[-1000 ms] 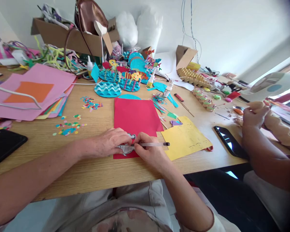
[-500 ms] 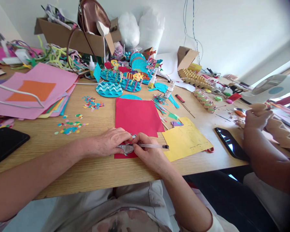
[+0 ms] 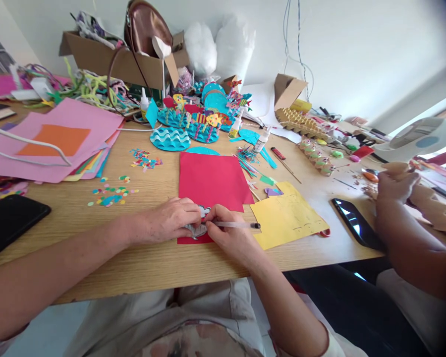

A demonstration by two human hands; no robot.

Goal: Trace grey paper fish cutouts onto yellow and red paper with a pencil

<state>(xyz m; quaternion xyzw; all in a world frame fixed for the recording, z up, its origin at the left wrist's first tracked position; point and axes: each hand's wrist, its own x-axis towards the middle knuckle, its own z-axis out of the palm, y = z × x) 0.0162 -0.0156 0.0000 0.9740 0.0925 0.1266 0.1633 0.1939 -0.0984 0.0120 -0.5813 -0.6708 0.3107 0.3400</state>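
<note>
A red sheet lies on the wooden table in front of me. On its lower part is a small grey-and-white paper cutout, partly covered by my fingers. My left hand rests on the sheet and cutout, fingers together and pressing the cutout down. My right hand pinches a clear pen with a black end cap; its tip, near the cutout, is hidden by the fingers. A yellow sheet with faint pen marks lies just right of my right hand.
Pink sheets and a phone lie left, confetti nearer. Blue wave crafts and glue bottles stand behind. At right are another phone and another person's hand near an egg-carton piece.
The view has shifted slightly. My left fingers have drawn back a little to the left, and more of the white upper part of the cutout shows. The pen remains in my right hand.
</note>
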